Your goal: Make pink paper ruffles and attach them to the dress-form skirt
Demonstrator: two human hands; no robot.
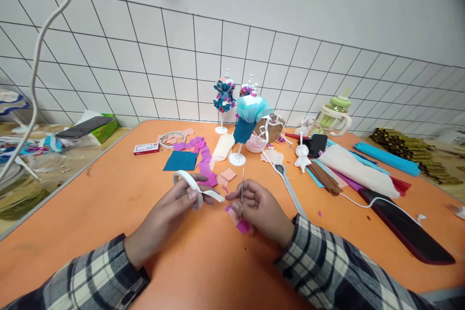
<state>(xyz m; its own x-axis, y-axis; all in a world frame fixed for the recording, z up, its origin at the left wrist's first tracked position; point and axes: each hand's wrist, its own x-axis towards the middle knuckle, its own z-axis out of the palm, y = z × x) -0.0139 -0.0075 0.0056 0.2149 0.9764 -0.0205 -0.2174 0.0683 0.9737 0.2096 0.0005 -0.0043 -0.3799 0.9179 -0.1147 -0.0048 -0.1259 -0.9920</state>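
My left hand (174, 210) is closed round a roll of white tape (187, 181). A loose end of the tape sticks out to the right, toward the fingers of my other hand. My right hand (259, 208) grips what look like small scissors (242, 186), seen edge-on with the thin blade pointing up. Right beneath those fingers shows a magenta and peach paper piece (241, 225); I cannot tell if it is held or lies on the table. Farther back, a small dress form (250, 111) wears a light blue tulle top and a teal skirt.
On the orange table (109, 189) lie a teal paper square (180, 160), purple crepe strips (205, 157), a red-and-white box (146, 148) and another tape roll (172, 139). A decorated form (224, 99) stands behind. To the right are a white form (302, 155), crepe rolls (358, 169) and a dark straightener (407, 227).
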